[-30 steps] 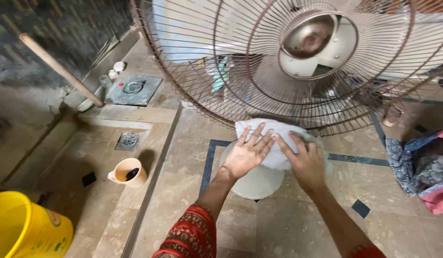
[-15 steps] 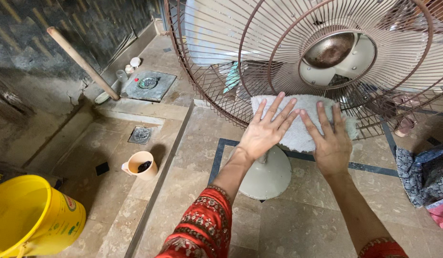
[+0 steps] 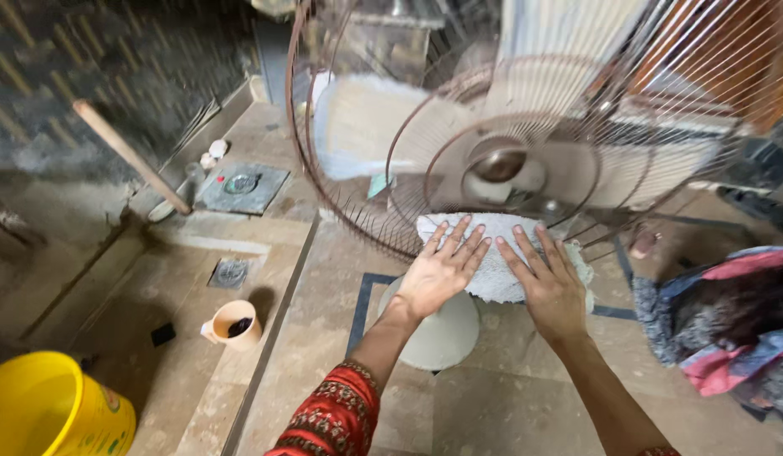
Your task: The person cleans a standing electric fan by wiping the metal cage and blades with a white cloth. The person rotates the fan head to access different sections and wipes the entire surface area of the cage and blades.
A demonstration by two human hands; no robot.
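A pedestal fan with a rusty round wire guard [image 3: 349, 186] stands on a pale round base [image 3: 438, 329] in front of me. A white towelling cloth [image 3: 493, 253] lies flat against the lower part of the guard. My left hand [image 3: 438, 270] presses on the cloth's left half with fingers spread. My right hand [image 3: 547, 283] presses on its right half, fingers also spread. The fan's hub [image 3: 497, 165] sits just above the cloth, blurred by motion. Both forearms reach up from the bottom edge, the left in a red patterned sleeve [image 3: 332, 414].
A yellow bucket [image 3: 45, 414] stands at the bottom left, near a small beige mug [image 3: 231, 325] and a floor drain [image 3: 229, 272]. A wooden handle [image 3: 130, 156] leans against the dark wall. Crumpled coloured fabric [image 3: 729, 329] lies on the right floor.
My view has swung, so the fan guard now appears further away and blurred. Both hands and the cloth sit lower on the guard than half a second ago.
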